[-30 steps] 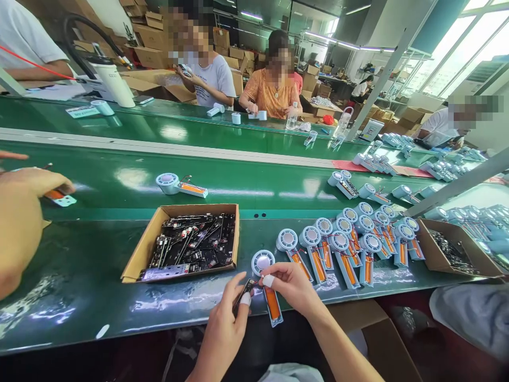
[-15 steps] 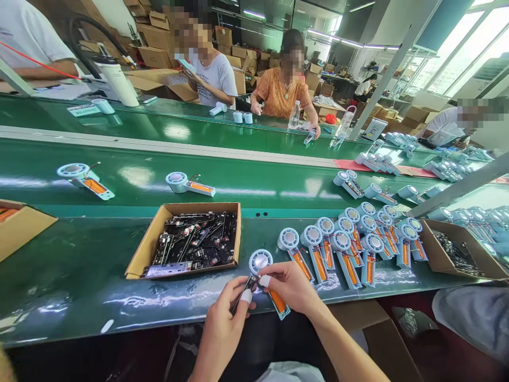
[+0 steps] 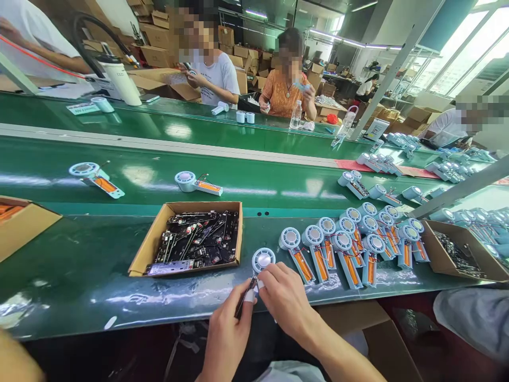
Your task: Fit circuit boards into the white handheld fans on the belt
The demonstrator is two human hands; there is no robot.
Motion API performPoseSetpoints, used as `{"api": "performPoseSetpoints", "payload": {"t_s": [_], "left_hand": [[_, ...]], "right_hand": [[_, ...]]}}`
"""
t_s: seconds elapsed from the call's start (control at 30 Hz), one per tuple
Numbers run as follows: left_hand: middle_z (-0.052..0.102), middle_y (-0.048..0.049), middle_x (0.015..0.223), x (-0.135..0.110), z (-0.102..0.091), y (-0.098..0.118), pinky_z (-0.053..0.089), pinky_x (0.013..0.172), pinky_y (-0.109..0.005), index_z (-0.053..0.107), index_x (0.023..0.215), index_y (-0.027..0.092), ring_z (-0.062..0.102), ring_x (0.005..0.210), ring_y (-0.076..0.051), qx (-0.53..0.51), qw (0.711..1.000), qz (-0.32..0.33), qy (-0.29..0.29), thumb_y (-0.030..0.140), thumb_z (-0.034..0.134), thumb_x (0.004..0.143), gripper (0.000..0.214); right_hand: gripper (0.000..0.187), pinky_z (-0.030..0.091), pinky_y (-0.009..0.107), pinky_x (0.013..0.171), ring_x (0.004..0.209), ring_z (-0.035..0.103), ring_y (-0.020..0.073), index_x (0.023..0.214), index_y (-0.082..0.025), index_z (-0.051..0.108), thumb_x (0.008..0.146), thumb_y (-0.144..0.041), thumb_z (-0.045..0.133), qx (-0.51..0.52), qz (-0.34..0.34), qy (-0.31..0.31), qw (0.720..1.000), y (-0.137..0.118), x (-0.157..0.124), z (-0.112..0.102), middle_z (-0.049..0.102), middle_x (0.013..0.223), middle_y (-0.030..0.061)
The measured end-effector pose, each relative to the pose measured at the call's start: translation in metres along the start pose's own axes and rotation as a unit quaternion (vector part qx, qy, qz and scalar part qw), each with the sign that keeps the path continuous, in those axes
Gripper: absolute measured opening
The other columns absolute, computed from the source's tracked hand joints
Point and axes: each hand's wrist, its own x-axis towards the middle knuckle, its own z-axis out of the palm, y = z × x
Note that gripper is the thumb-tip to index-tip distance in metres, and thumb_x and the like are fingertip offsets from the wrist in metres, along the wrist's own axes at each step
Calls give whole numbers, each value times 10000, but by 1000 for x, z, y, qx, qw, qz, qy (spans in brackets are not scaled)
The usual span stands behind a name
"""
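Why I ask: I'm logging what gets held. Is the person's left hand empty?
No, the left hand holds a narrow dark board between its thumb and fingers.

Daylight reaches me through overexposed windows (image 3: 461,50), far behind and right of the carton (image 3: 146,246). Glare streaks the workbench (image 3: 87,260) before it; deep shadow lies beneath. Front-left of the carton, an arm (image 3: 18,358) is blurred. Front-right, my left hand (image 3: 228,323) and right hand (image 3: 287,305) appear clear.
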Motion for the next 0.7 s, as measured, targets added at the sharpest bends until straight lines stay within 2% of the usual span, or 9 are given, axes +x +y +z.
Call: {"api": "performPoseSetpoints", "payload": {"t_s": [0.1, 0.2, 0.3, 0.37, 0.5, 0.6, 0.7], "left_hand": [[789, -97, 1125, -6, 5, -2, 634, 855, -353, 707, 1124, 211, 767, 1003, -265, 47, 997, 58, 29, 272, 488, 938, 294], [783, -97, 1145, -3, 2, -4, 621, 889, -337, 718, 1143, 200, 763, 1019, -251, 54, 994, 97, 23, 223, 474, 944, 316], [804, -74, 1075, 10, -8, -7, 624, 864, -311, 734, 1128, 208, 781, 944, -230, 19, 995, 99, -23, 225, 486, 940, 311], [814, -56, 1029, 18, -17, -9, 631, 829, -291, 747, 1111, 224, 787, 897, -219, -7, 994, 91, -60, 242, 500, 937, 302], [812, -48, 1043, 28, -26, -12, 628, 842, -295, 765, 1079, 245, 781, 926, -218, -23, 989, 94, -112, 228, 501, 924, 307], [807, -61, 1064, 29, -23, -14, 621, 875, -317, 769, 1077, 240, 774, 962, -225, -22, 988, 105, -112, 221, 478, 926, 329], [803, -71, 1075, 26, -18, -11, 615, 887, -321, 766, 1084, 233, 770, 972, -224, -25, 990, 102, -94, 240, 481, 929, 324]], "right_hand": [[193, 441, 297, 664, 733, 556, 205, 792, -206, 594, 914, -67, 539, 4, 5, -1, 1000, -1, -1, 2, 650, 806, 59], [165, 470, 270, 717, 797, 608, 187, 892, -204, 656, 915, -78, 552, 116, 37, -12, 993, 6, 2, -2, 682, 872, 48], [204, 492, 260, 762, 834, 649, 175, 1004, -203, 705, 911, -81, 570, 221, 60, -22, 973, 17, 7, -9, 704, 916, 46], [262, 501, 269, 795, 874, 657, 180, 1074, -206, 719, 915, -71, 559, 255, 43, -28, 966, 24, 9, -11, 709, 955, 56], [252, 509, 277, 819, 919, 649, 183, 1017, -221, 762, 921, -90, 570, 295, -5, -27, 955, 30, 12, -8, 690, 970, 57], [227, 513, 280, 809, 914, 642, 181, 996, -214, 769, 922, -108, 582, 293, 15, -17, 956, 29, 11, -5, 676, 975, 65], [205, 495, 268, 739, 823, 626, 174, 968, -216, 782, 930, -149, 592, 296, 45, -16, 954, 26, 9, -7, 675, 877, 51]]}}
